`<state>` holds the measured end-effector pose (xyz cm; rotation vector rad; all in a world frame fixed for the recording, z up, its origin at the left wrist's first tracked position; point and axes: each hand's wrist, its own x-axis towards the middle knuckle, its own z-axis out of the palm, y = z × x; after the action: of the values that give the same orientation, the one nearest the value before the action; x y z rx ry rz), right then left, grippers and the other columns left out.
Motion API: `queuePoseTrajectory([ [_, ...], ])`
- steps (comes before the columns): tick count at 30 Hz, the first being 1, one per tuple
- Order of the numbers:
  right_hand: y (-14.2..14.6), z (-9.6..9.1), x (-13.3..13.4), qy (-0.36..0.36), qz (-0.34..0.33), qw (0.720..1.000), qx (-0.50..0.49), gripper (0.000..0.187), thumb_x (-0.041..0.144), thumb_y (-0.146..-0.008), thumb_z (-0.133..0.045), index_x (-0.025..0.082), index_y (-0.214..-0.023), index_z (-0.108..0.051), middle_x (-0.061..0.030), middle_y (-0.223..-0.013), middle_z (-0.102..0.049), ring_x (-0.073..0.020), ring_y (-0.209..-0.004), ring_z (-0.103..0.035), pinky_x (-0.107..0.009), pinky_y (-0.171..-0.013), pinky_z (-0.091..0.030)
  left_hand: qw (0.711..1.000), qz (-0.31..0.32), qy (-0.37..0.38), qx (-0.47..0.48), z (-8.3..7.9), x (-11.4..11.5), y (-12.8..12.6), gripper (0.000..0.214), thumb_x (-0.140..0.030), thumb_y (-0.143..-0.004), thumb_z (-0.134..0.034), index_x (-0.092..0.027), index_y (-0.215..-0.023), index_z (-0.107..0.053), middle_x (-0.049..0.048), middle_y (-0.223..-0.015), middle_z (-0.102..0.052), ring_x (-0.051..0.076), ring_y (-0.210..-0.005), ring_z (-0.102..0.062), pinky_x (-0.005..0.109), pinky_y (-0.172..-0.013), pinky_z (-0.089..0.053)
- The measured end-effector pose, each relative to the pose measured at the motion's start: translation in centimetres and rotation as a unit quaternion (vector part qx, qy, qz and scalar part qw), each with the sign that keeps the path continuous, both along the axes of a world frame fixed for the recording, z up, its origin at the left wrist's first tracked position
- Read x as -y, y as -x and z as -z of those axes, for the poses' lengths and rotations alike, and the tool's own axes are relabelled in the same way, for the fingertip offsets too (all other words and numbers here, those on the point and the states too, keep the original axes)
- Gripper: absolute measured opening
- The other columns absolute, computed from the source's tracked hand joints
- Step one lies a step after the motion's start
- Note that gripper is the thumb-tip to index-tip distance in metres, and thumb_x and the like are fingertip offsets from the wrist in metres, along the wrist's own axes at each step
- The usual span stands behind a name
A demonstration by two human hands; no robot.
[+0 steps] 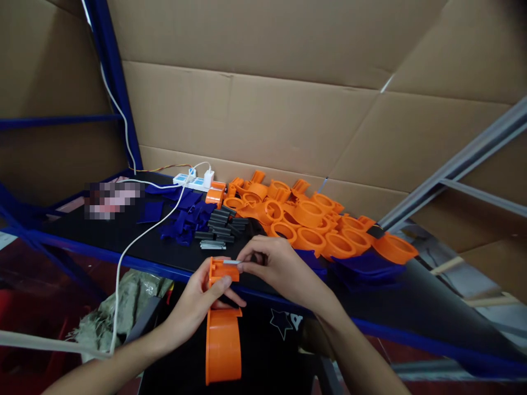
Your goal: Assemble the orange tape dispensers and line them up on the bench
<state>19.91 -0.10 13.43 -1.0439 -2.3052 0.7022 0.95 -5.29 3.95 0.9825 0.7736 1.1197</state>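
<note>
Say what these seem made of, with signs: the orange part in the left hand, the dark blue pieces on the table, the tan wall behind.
Orange part: probably moulded plastic, smooth and slightly glossy, with even colour and crisp edges.
Dark blue pieces: thin, flexible sheet, perhaps fabric or soft plastic; many lie crumpled.
Tan wall: likely cardboard, matte, with straight crease lines.

Power strip [198,182] near cardboard wall [263,118].
</note>
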Motion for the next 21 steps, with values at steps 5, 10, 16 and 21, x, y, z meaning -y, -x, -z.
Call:
queuePoseTrajectory([
  [5, 0.4, 0.4, -0.1, -0.025, 0.010, 0.999, 0.021, 0.007, 0.014, -0.084, -0.071, 0.019, -0.082, -0.075, 0.0008, -0.075, -0.065, -0.0099, -0.063, -0.055, -0.022, -0.061, -0.042, 1.000, 0.017, -0.007, -0.011, 0.1, -0.3, -0.2, 0.042, -0.045, -0.090, -0.067, -0.018, -0.119, -0.052, 0.0096, -0.091, -0.077, 0.021, -0.062, -0.076, 0.024, -0.053, -0.056],
  [10, 1.4, 1.9, -0.4, -0.056, 0.000, 0.998, 0.029, 0.008, 0.020, -0.085, -0.073, 0.020, -0.078, -0.074, -0.0024, -0.081, -0.067, -0.0148, -0.080, -0.061, -0.024, -0.069, -0.045, 0.999, 0.022, -0.002, -0.027, 0.6, -0.4, -0.1, 0.041, -0.048, -0.094, -0.058, -0.017, -0.121, -0.051, 0.0077, -0.069, -0.076, 0.022, -0.062, -0.076, 0.022, -0.052, -0.054],
  [16, 2.6, 1.7, -2.5, -0.068, -0.004, 0.997, 0.038, 0.020, 0.034, -0.096, -0.062, 0.024, -0.105, -0.077, -0.0040, -0.092, -0.071, -0.0148, -0.078, -0.063, -0.026, -0.070, -0.048, 0.995, -0.011, 0.077, 0.056, -0.5, -0.4, 0.5, 0.040, -0.046, -0.096, -0.050, -0.014, -0.119, -0.053, 0.0077, -0.065, -0.074, 0.023, -0.054, -0.072, 0.028, -0.051, -0.056],
  [21, 4.5, 0.4, -6.4, -0.188, 0.120, 0.951, 0.213, 0.030, 0.035, -0.099, -0.055, 0.022, -0.123, -0.067, -0.0096, -0.116, -0.071, -0.0243, -0.104, -0.066, -0.035, -0.085, -0.050, 0.994, -0.024, 0.084, 0.064, -1.5, -0.5, 0.7, 0.041, -0.046, -0.095, -0.051, -0.011, -0.114, -0.057, 0.0101, -0.067, -0.074, 0.026, -0.055, -0.072, 0.031, -0.051, -0.057],
])
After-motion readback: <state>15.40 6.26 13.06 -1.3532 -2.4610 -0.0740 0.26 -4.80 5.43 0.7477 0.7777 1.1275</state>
